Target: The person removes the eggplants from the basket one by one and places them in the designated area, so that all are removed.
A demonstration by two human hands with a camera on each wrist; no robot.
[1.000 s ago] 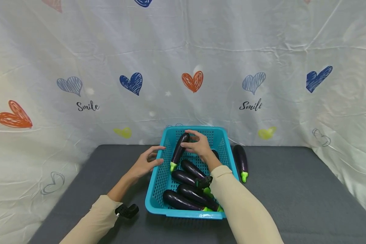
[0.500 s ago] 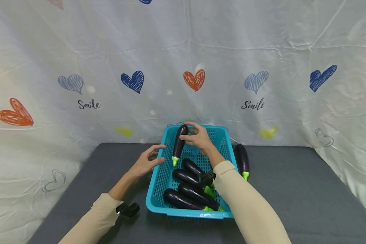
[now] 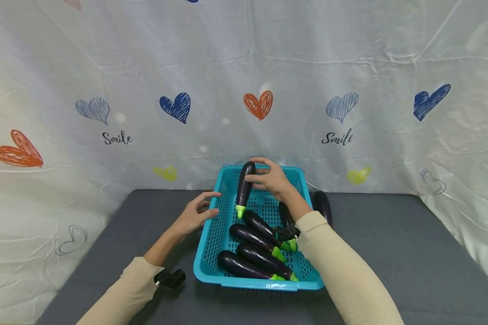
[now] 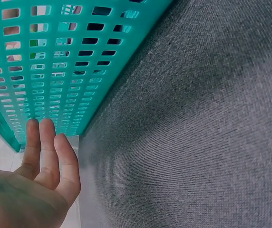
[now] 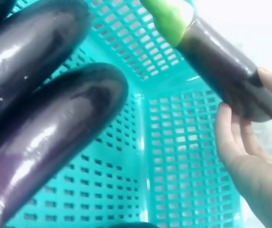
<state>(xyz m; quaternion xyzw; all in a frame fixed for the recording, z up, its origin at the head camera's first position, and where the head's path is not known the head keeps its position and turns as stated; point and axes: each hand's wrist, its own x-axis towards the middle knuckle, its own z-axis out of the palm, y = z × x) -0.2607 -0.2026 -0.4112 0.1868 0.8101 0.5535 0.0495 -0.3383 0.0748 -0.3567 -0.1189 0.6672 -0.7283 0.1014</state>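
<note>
In the head view my right hand (image 3: 277,182) pinches a dark purple eggplant (image 3: 244,192) by its thick end, above the far part of the basket. Its green stem end points down toward me; the right wrist view shows thumb and fingertips on opposite sides of the held eggplant (image 5: 226,66). My left hand (image 3: 192,217) is at the left side of the turquoise basket (image 3: 264,284), thumb and fingers spread near the rim. Seen from the left wrist, its fingers (image 4: 48,152) extend beside the perforated outer wall (image 4: 55,57). Several more eggplants (image 3: 244,265) lie inside the basket, one partly hidden by my right forearm.
Another eggplant (image 3: 322,205) lies outside the basket on its right, partly covered by my right sleeve. The grey cloth-covered table (image 3: 390,253) runs back to a white curtain (image 3: 292,67) printed with hearts. Black wrist cameras (image 3: 171,279) sit on both wrists.
My right hand has raised the eggplant from low in the basket, shifting it up and slightly right. The forearm has swung right, uncovering more of the eggplants. My left hand stays put.
</note>
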